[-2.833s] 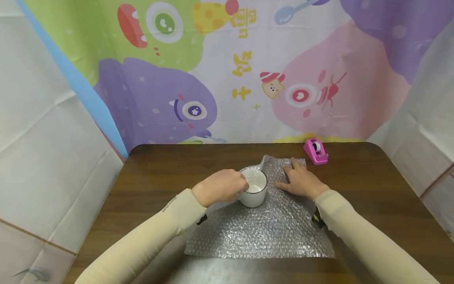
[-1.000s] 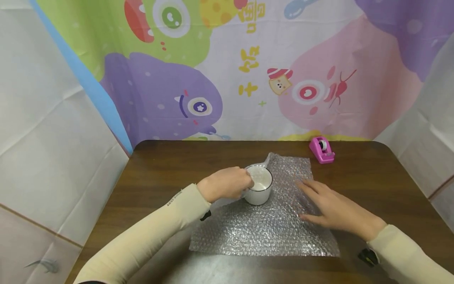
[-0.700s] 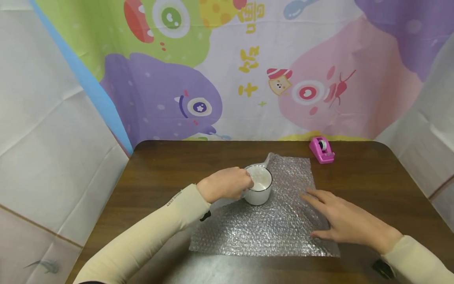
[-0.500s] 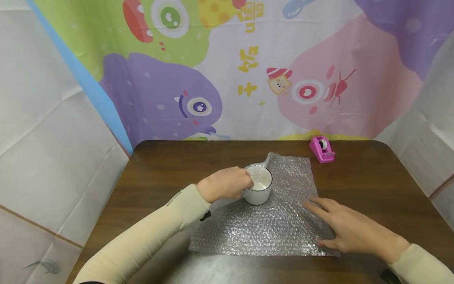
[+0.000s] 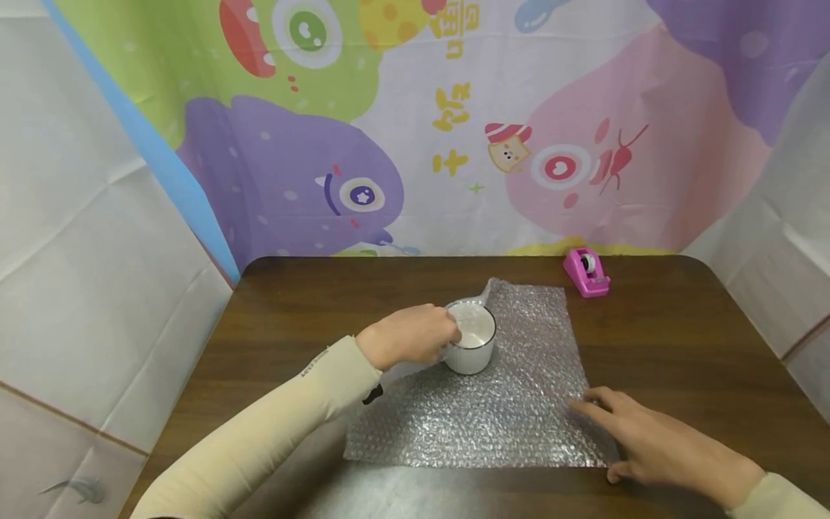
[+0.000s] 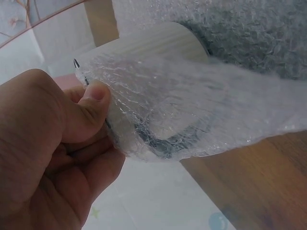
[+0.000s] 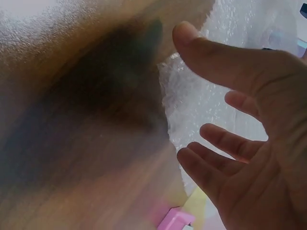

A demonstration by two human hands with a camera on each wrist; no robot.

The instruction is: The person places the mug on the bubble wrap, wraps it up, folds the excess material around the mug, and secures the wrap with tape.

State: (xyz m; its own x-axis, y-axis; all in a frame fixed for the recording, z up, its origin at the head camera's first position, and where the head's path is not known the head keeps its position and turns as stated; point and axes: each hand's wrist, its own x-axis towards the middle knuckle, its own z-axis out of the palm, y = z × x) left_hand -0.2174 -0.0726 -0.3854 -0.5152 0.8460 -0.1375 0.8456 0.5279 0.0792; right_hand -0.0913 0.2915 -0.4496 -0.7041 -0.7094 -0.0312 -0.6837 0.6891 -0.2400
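I see a white, ribbed, cylindrical mug (image 5: pixel 478 357) with a dark rim standing upright on a clear sheet of bubble wrap (image 5: pixel 493 425). Most of the sheet lies flat on the bench (image 5: pixel 292 306); its far-left part rises against the mug, covering the dark-edged handle (image 6: pixel 160 143), and the left hand (image 5: pixel 413 336) pinches it against the rim. I cannot tell whether the right hand (image 5: pixel 668 443) touches the sheet's near right corner.

Your sleeves (image 5: pixel 272 425) are cream, the left dark-lettered; your mug (image 5: pixel 470 359) is white, ribbed and dark-rimmed, your bubble wrap (image 5: pixel 480 418) silvery-clear and dotted; the far-right tape dispenser (image 5: pixel 593 287) is pink, the table (image 5: pixel 292 306) brown and wood-grained, the far cloth (image 5: pixel 441 209) printed with green, purple and pink cartoon creatures (image 5: pixel 292 155) and yellow lettering (image 5: pixel 450 162)
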